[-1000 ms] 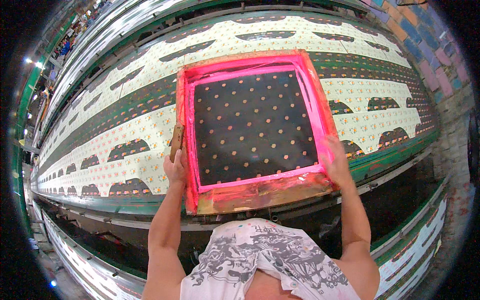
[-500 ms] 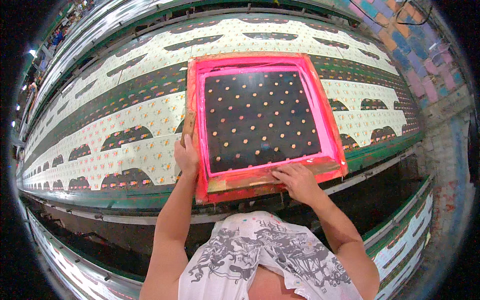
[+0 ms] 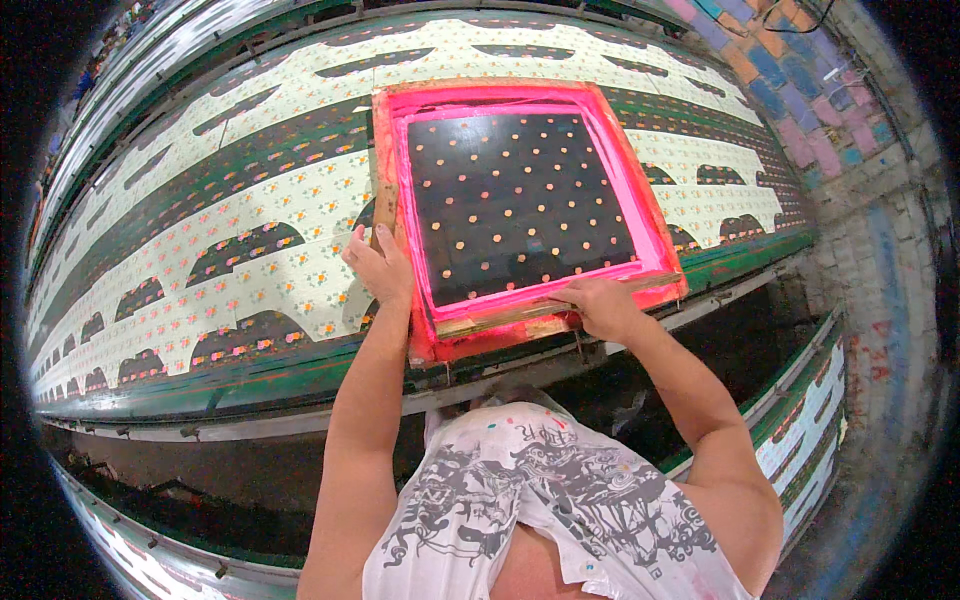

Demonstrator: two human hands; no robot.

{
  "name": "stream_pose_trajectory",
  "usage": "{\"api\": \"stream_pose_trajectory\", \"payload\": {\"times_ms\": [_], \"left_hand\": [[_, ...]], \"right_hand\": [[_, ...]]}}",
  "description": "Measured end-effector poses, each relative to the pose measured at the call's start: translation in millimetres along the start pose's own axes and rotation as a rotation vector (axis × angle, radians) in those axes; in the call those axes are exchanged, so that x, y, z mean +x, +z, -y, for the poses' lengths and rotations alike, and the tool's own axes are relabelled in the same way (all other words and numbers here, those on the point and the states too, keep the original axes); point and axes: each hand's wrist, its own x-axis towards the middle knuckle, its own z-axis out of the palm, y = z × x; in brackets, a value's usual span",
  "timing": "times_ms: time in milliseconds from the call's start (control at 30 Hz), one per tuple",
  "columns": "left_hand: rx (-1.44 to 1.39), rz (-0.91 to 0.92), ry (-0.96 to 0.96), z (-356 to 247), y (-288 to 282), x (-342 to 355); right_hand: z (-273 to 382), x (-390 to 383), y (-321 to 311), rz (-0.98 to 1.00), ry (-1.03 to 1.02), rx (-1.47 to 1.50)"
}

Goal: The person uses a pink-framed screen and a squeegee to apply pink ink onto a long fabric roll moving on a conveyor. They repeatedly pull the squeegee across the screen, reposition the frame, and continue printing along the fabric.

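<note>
- Since the earlier frame, the right hand (image 3: 600,305) has been shifted slightly along the near rail of the pink screen frame (image 3: 520,320); its fingers are curled onto the rail
- left hand (image 3: 380,268) is closed on the frame's left rail
- frame lies at upper centre on printed cloth (image 3: 200,250) covering the counter

A single head-worn fisheye view looks steeply down and forward from close above the person's chest, both forearms rising from the lower edge. The left hand (image 3: 380,268) and right hand (image 3: 600,305) sit near centre on the pink printing screen frame (image 3: 655,235); beyond them the long printed fabric table (image 3: 200,240) bends toward the rim
</note>
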Motion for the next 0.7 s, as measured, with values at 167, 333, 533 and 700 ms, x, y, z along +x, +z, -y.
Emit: {"api": "stream_pose_trajectory", "payload": {"times_ms": [167, 333, 533, 700], "left_hand": [[0.129, -0.069, 0.078, 8.0, 0.6, 3.2], [0.135, -0.057, 0.084, 7.1, 0.2, 1.9], [0.128, -0.039, 0.008, 9.3, -0.1, 2.1], [0.207, -0.035, -0.018, 3.5, -6.8, -2.2]], "right_hand": [[-3.7, -3.0, 34.5, -0.248, -0.092, -0.008], [-26.4, 45.0, 39.6, -0.347, -0.166, -0.125], [-68.0, 148.4, 16.6, -0.315, -0.14, -0.132], [-101.3, 233.8, -13.2, -0.346, -0.173, -0.147]]}}
